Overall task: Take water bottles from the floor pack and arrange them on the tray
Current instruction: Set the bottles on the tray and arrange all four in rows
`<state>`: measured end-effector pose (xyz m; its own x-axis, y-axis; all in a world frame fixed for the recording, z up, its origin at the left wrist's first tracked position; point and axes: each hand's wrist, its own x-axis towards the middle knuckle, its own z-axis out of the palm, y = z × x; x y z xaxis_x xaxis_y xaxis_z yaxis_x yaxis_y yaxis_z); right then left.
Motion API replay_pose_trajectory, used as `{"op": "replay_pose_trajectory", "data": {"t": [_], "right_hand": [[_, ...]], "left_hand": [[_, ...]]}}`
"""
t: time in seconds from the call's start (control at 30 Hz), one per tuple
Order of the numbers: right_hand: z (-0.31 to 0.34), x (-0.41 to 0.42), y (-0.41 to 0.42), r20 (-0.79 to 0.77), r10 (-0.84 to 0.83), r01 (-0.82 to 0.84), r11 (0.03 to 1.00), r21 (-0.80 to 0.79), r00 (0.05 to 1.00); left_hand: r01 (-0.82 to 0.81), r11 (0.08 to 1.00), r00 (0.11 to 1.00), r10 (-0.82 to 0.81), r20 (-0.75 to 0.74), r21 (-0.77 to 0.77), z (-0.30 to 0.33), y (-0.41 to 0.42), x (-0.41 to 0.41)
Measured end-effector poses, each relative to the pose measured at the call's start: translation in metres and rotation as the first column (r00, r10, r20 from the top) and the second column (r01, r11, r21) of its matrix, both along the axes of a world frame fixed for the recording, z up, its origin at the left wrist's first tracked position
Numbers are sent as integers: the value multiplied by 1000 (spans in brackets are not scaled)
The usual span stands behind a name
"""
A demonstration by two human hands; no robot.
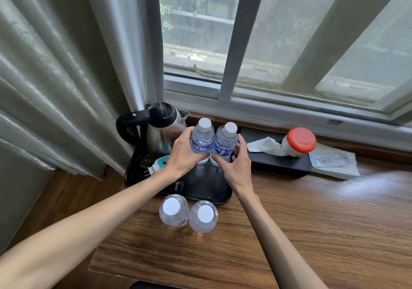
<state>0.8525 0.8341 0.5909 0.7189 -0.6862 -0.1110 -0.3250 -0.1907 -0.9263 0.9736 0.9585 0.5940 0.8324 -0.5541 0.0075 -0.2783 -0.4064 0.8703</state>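
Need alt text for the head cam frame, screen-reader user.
Two hands, left hand and right hand, hold two upright water bottles side by side on a black tray beside a kettle. Two more bottles stand on the wooden table before the tray.

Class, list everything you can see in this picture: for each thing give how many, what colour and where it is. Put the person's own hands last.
Water bottles on the tray: 2, clear with blue labels and white caps, upright, side by side at the tray's back.
Water bottles on the table: 2, clear with white caps, upright, just in front of the tray.
Tray: 1, black, on the table by the window.
Kettle: 1, steel with black handle, at the tray's back left.
Plug: 1, white and teal, on the tray.
Tissue box: 1, black, right of the tray.
Jar: 1, white with red lid, on the tissue box.
Table: 1, brown wood.
Curtain: grey-green, left.
Left hand: gripping the left tray bottle.
Right hand: around the right tray bottle.
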Motion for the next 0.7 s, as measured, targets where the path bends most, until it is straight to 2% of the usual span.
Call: {"op": "replay_pose_trajectory", "data": {"t": [0.17,0.43,0.53,0.7], "right_hand": [[6,-22,5,-31,-14,13,999,-40,999],[10,-86,26,-31,-75,72,994,-87,997],[12,-111,42,-12,43,-43,999,-22,999],[7,-140,72,-82,270,-263,961,82,959]], "left_hand": [[19,996,997,-25,-69,-85,5,19,-4],[-158,969,987,148,-65,-188,22,92,-29],[-153,975,988,144,-65,-163,16,123,-52],[-10,996,973,-10,-231,-84,-1,164,-91]]}}
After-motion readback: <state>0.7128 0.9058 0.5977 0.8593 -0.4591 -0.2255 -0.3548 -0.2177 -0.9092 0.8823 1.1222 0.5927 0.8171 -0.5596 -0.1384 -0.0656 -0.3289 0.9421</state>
